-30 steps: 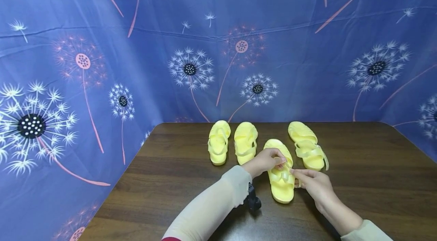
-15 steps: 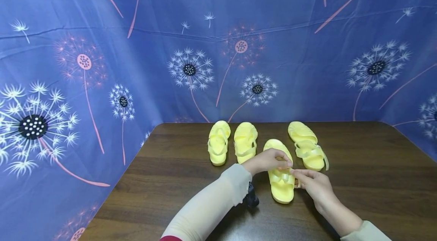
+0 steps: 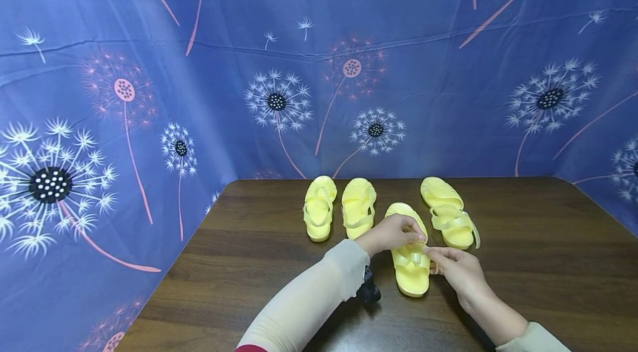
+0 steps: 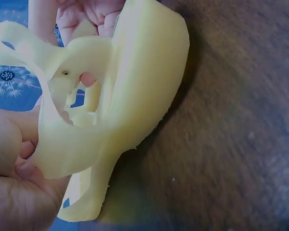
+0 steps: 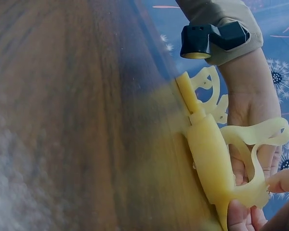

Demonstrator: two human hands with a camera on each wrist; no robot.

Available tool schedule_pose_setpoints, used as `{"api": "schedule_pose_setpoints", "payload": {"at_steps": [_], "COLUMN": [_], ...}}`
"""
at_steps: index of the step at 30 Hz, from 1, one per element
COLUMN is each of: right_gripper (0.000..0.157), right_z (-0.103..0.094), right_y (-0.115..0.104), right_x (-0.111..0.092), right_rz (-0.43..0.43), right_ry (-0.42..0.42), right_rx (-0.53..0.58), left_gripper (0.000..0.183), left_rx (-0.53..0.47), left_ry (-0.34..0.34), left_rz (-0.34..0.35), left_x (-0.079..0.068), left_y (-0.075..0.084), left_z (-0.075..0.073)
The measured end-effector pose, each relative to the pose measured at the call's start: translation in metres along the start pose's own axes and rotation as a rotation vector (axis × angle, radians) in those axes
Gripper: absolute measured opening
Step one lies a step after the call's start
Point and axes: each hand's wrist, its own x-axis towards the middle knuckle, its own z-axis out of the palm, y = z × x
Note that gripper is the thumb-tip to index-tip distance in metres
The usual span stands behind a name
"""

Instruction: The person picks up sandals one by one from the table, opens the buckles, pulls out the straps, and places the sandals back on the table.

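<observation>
A yellow sandal (image 3: 412, 280) rests on the table between my hands, its toe pointing away in the head view. My left hand (image 3: 396, 232) reaches across from the left and pinches the sandal's strap near its middle. From the right, my right hand (image 3: 461, 272) grips the strap at the sandal's side between thumb and fingers. The two sets of fingertips are close together. In the left wrist view, the strap (image 4: 72, 149) passes beside the fingers of my left hand (image 4: 14, 178). A free strap loop (image 5: 274, 132) stands up beside my right hand (image 5: 282, 192).
Two more yellow sandals, one at the far left (image 3: 320, 211) and one beside it (image 3: 359, 202), stand behind my left arm. Another sandal (image 3: 448, 213) with a loose strap lies at the back right. A blue patterned cloth (image 3: 423, 75) hangs behind the brown table (image 3: 224, 263).
Over the last second my left fingers have shifted right along the strap, closer to my right fingertips. My right hand, the held sandal and the other sandals stay in place.
</observation>
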Motion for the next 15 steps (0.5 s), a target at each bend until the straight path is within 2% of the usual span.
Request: {"api": "schedule_pose_setpoints", "payload": {"at_steps": [6,15], "right_gripper": [0.063,0.067], "right_z": [-0.0001,0.0015], "right_y": [0.0003,-0.0009], "right_x": [-0.0009,-0.0026], "right_rz": [-0.003,0.003], "right_ry": [0.004,-0.01], "right_rx": [-0.009,0.0], "left_gripper": [0.011,0.012], "left_rx": [0.016,0.032], "left_ry": [0.048,0.045], "left_rz": [-0.022,-0.013], "left_x": [0.0007,-0.0016], "left_y": [0.0022,0.0065], "left_z": [0.0052,0.0046]}}
